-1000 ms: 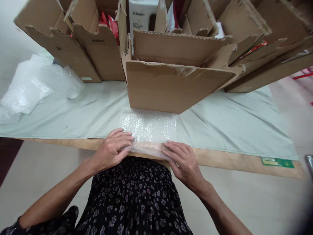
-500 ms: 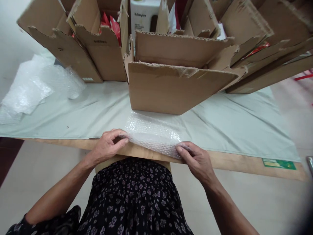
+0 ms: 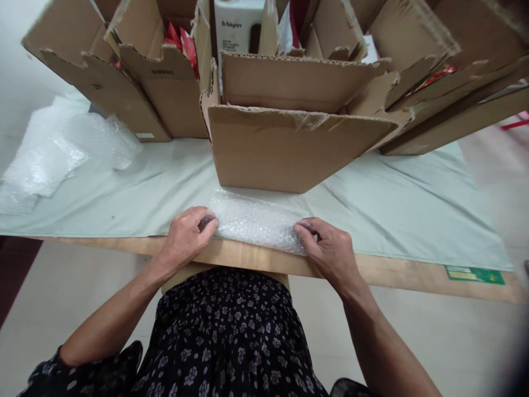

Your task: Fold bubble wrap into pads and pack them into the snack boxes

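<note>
In the head view, pale tiled floor (image 3: pixel 400 331) shows beneath a bench (image 3: pixel 392 267) draped in light green cloth (image 3: pixel 397 204), its near edge bare wood. Clock directions run from the strip of bubble wrap (image 3: pixel 256 223), which lies crosswise near that edge, just short of an open cardboard box (image 3: pixel 297 149) at 12 to 1 o'clock. The left hand (image 3: pixel 188 234), at 9 o'clock, has its grip pinched on one end of the strip, thumb against fingers; the right hand (image 3: pixel 328 251), between 3 and 4 o'clock, pinches the other end likewise. A heap of bubble wrap (image 3: pixel 53 146) sits at 10 o'clock. Red packets (image 3: pixel 185 49) poke up inside a carton (image 3: pixel 165 91) at 11 o'clock, and a white Babycare bottle (image 3: pixel 235 30) stands at 12, behind the open box. A green label (image 3: pixel 475 274) marks the wooden edge between 3 and 4 o'clock, well beyond the right hand.
</note>
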A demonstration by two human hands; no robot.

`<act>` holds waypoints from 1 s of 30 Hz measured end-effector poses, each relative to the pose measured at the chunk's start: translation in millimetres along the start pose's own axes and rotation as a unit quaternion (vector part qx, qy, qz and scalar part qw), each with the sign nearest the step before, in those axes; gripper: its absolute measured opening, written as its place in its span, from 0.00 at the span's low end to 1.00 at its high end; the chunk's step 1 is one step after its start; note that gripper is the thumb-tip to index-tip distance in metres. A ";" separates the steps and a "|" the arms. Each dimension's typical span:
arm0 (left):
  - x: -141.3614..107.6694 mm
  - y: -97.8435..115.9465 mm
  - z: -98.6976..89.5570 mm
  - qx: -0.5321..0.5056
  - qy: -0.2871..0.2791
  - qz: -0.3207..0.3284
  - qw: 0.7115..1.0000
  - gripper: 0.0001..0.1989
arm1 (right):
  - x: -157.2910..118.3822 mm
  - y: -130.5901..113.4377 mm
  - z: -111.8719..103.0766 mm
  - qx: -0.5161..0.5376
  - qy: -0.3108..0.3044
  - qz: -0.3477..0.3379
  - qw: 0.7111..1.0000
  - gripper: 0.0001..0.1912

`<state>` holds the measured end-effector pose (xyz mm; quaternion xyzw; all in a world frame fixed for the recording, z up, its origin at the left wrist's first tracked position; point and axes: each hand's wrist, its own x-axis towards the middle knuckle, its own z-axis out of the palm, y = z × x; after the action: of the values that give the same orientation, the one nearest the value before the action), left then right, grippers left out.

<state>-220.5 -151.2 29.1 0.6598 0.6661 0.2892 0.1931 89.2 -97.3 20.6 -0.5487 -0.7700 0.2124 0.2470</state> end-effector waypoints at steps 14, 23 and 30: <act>28.0 9.8 -3.2 0.198 -0.147 -0.079 0.966 0.09 | 19.6 1.2 1.2 -0.151 -0.057 0.065 0.985 0.13; 40.6 20.3 -11.2 0.255 -0.213 -0.081 0.940 0.20 | 21.9 1.9 1.3 -0.184 -0.062 0.051 0.980 0.19; 37.2 21.4 -9.0 0.250 -0.198 -0.103 0.942 0.27 | 26.3 8.6 -0.8 -0.188 -0.039 0.008 0.981 0.15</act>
<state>-211.9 -116.3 54.3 0.6583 0.7298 -0.0442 0.1789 88.7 -69.5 19.9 -0.5829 -0.8006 0.0872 0.1079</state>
